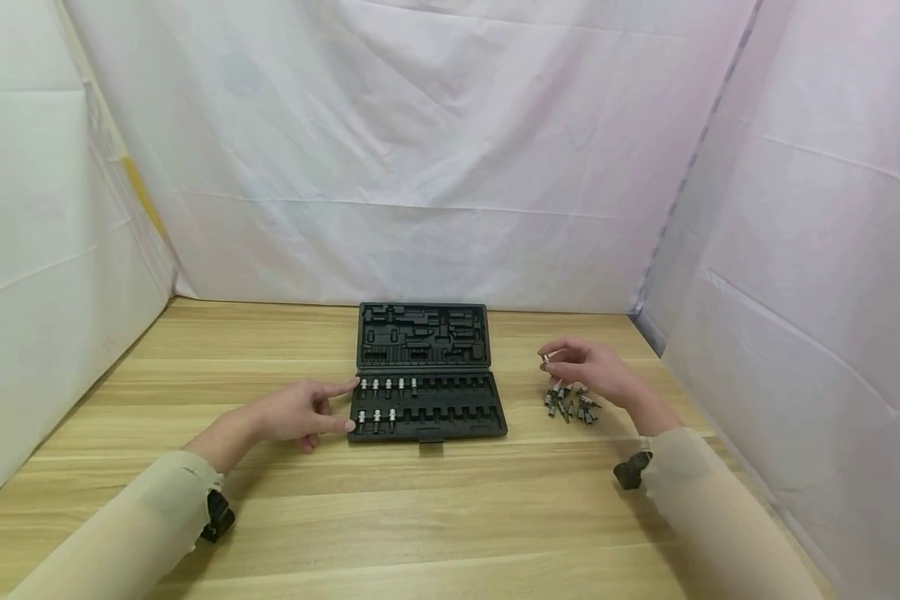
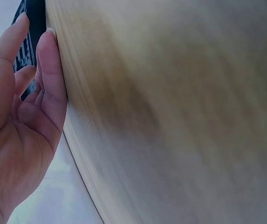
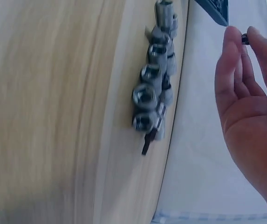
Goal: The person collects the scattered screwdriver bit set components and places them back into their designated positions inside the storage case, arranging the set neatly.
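Note:
A black tool case [image 1: 427,432] lies opened flat on the table, its lid [image 1: 423,335] folded back. Several silver bit sockets [image 1: 388,386] stand in the left part of its two rows; slots farther right hold nothing. At the case's left edge, my left hand [image 1: 300,412] touches it with extended index finger and thumb. My right hand [image 1: 588,367] pinches one bit socket [image 1: 545,358] between thumb and fingertips, raised over a loose pile of bit sockets [image 1: 570,406]. In the right wrist view only a small dark end of the held piece [image 3: 245,39] shows.
The wood-grain table [image 1: 450,517] is bordered by white cloth [image 1: 420,167] at the back and both sides. The loose pile lies right of the case, with bare tabletop between them. A latch tab [image 1: 431,448] sticks out from the case's front edge.

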`<state>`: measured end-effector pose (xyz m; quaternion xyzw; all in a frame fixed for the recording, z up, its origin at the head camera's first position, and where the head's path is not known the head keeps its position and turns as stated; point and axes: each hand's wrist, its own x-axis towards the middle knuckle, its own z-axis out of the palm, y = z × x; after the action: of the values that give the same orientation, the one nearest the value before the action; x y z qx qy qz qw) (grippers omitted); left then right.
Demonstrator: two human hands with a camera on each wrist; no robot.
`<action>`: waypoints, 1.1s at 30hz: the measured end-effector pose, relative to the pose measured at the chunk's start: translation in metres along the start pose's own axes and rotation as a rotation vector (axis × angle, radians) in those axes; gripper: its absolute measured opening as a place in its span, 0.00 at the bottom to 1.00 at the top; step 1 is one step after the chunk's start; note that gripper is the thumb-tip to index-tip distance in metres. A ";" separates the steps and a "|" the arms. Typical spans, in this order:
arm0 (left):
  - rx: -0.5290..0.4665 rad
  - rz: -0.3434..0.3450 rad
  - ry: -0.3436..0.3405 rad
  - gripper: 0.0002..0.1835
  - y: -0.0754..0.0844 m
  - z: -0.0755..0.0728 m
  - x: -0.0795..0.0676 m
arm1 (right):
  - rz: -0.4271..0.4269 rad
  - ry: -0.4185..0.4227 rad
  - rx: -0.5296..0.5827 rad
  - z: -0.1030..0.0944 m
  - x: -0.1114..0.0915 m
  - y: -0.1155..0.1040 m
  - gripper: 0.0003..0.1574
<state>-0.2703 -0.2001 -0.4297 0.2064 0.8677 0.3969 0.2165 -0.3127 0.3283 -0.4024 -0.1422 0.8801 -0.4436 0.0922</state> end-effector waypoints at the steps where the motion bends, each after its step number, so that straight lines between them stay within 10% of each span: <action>1: 0.001 0.000 0.000 0.48 0.000 0.000 0.000 | -0.005 -0.009 0.023 0.002 0.001 -0.001 0.28; 33: -0.007 0.002 -0.001 0.48 0.000 0.000 0.001 | -0.083 -0.025 -0.027 0.090 0.060 -0.068 0.21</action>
<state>-0.2712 -0.2002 -0.4298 0.2065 0.8661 0.4000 0.2172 -0.3319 0.2023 -0.4025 -0.1854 0.8780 -0.4335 0.0830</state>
